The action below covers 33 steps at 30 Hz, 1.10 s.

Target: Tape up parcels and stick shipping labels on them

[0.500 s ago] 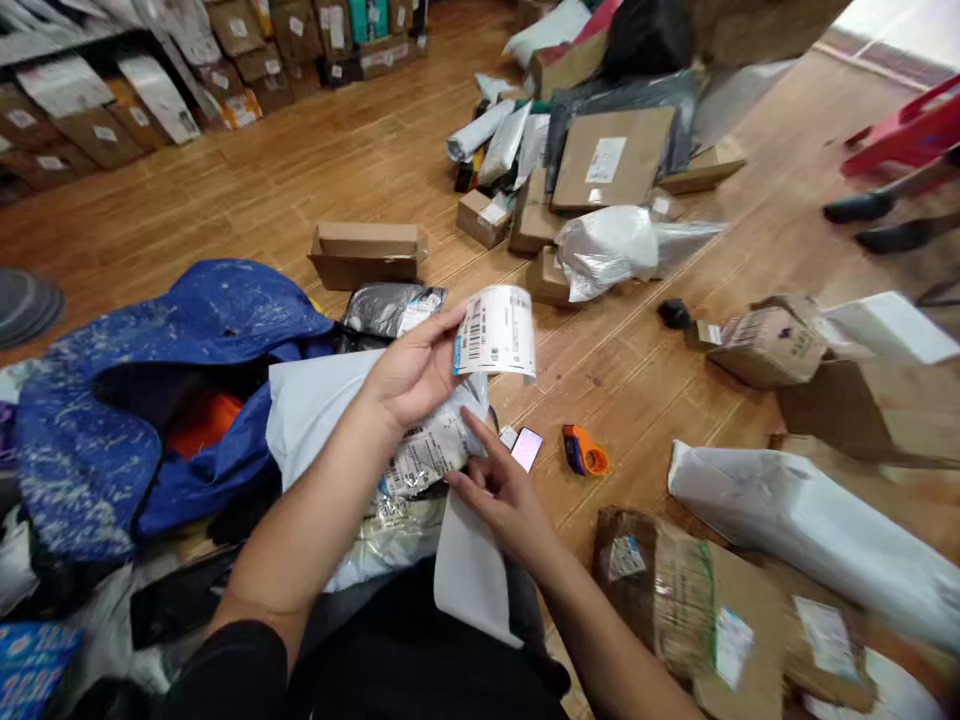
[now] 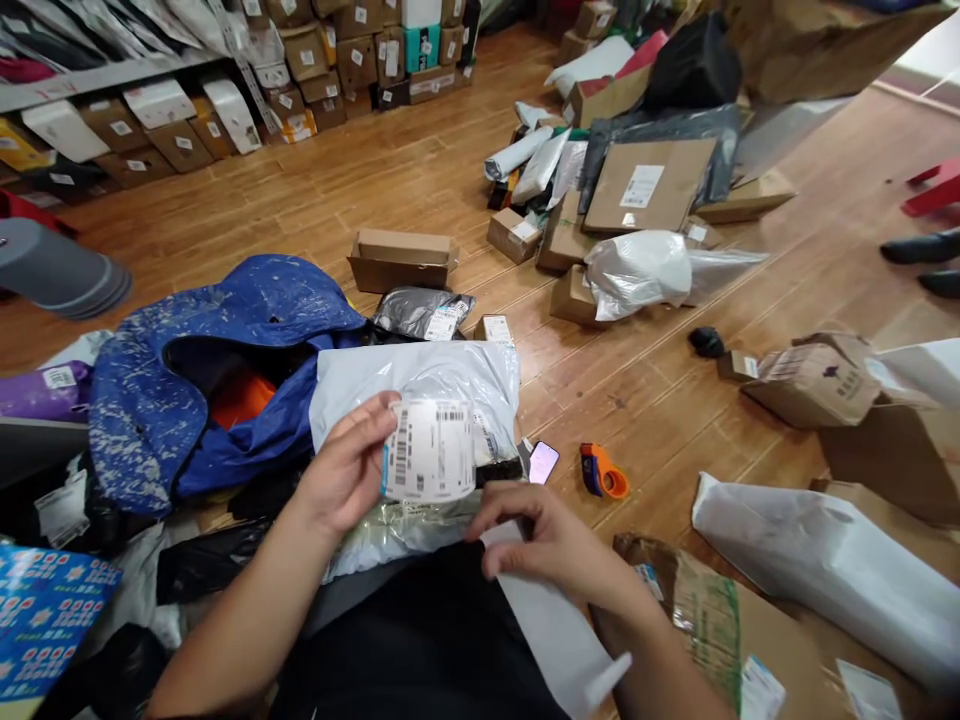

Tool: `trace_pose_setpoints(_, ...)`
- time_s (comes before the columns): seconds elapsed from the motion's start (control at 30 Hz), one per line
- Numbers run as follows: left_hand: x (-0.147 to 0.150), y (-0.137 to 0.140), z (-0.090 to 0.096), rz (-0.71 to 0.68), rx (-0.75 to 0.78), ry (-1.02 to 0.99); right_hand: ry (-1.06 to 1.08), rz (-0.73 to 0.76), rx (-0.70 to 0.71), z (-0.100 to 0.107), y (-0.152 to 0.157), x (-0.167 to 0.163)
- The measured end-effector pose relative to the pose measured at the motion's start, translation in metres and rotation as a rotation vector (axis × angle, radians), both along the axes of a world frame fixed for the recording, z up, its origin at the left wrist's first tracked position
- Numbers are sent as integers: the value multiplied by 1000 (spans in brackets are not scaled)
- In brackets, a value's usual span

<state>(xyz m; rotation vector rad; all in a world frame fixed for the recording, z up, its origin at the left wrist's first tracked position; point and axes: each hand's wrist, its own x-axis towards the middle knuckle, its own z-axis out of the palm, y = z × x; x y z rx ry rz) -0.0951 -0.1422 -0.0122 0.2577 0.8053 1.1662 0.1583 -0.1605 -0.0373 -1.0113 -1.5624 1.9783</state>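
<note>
The person's left hand [image 2: 349, 468] pinches a white rectangular printed paper label [image 2: 431, 452] by its left edge, fingers closed on it, in front of a pale grey plastic mailer [image 2: 420, 366]. The right hand [image 2: 541, 537], fingers loosely curled, is over a long blank white paper strip [image 2: 551, 635]; whether it grips the strip cannot be told. On the brown plank floor [image 2: 645, 400], a lit smartphone [image 2: 544, 462] lies near an orange-and-blue tape dispenser [image 2: 602, 473]

Bare hands [image 2: 346, 470], black clothing [image 2: 412, 645]
</note>
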Motion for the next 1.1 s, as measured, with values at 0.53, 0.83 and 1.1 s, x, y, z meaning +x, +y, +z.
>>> trace_pose_setpoints(0.53, -19, -59, -37, -61, 276, 978, -304, -374, 344, -2, -20, 9)
trace_pose_setpoints(0.83, -8, -38, -47, 75, 140, 1031, -437, -409, 328, 7, 19, -3)
trace_pose_setpoints(1.1, -11, -36, -47, 51, 243, 1282, -367, -455, 191, -10, 22, -2)
